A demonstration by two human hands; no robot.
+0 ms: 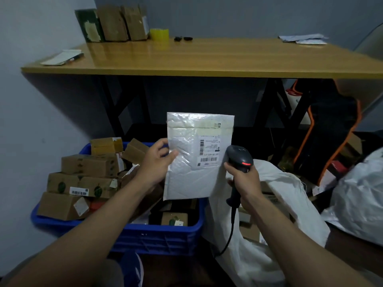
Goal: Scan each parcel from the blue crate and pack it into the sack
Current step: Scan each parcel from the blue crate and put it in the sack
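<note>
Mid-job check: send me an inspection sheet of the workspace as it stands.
Surface: wooden table behind, carrying cartons, yellow tape roll, papers.
Job's things: white mailer held up; blue crate holds cardboard parcels; sack open at right.
Clutter: black-and-orange bag, white plastic bag, right.
Grippers: left hand pinches white mailer; right hand grips scanner, red light on.
Cables: scanner cord hangs over sack.
Surroundings: grey walls.

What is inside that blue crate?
The blue crate holds stacked brown cardboard boxes, one with a barcode label, and a small box near its front wall. The white mailer and the left hand cover the middle.
</note>
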